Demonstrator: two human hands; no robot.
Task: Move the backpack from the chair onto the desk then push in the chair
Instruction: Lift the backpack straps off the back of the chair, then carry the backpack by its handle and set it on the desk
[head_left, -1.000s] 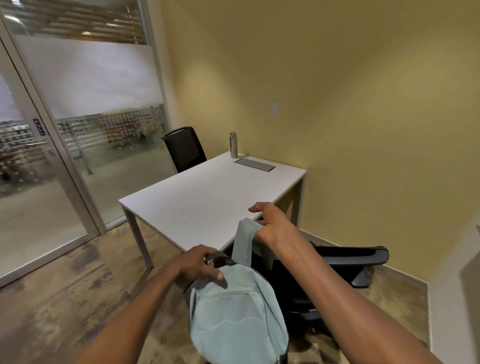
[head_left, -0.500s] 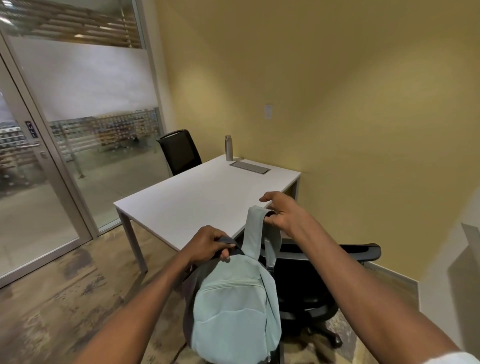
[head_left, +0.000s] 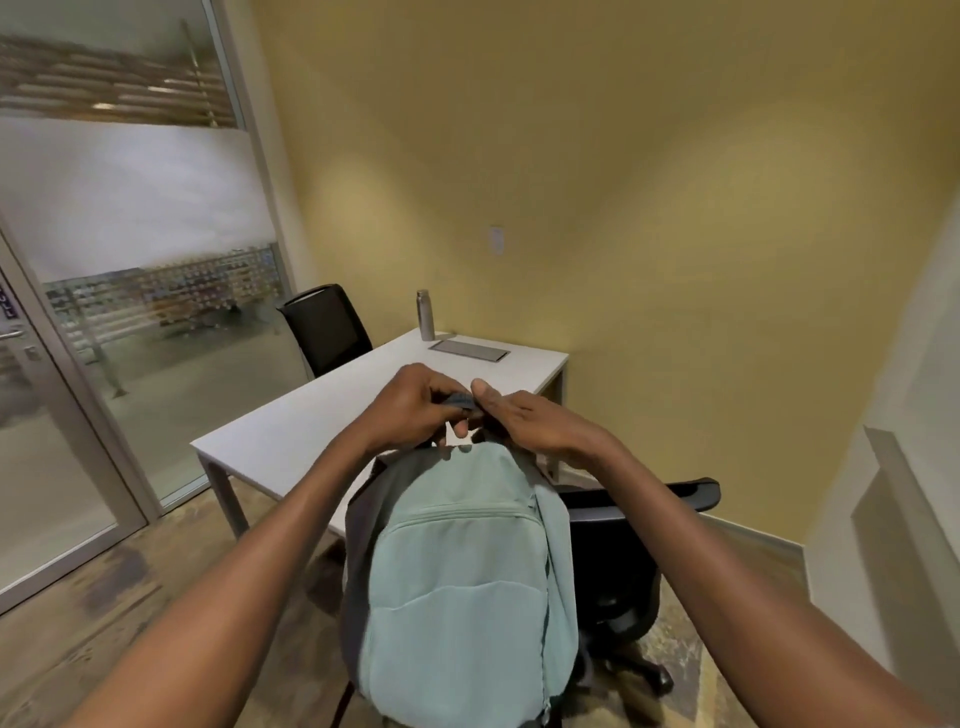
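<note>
So you've got the backpack hanging in the air in front of you, pale teal with a grey back panel, front pocket facing you and its top up near the counter's near edge. Your left hand is curled tight around the grey top handle, and your right hand is pressed in right beside it with the thumb sticking up and the fingers wrapped on the same handle area, though exactly what they pinch is hidden behind the left hand. Both hands sit just above the counter's front edge, touching each other. The black chair is right of the backpack and partly behind it, off the counter's near corner, armrest pointing right, wheeled base on the floor. At the far end of the counter there's a metal bottle standing upright, and just beside it a flat grey panel set into the top. A second black chair sits at the counter's far left side, by the frosted glass wall
</note>
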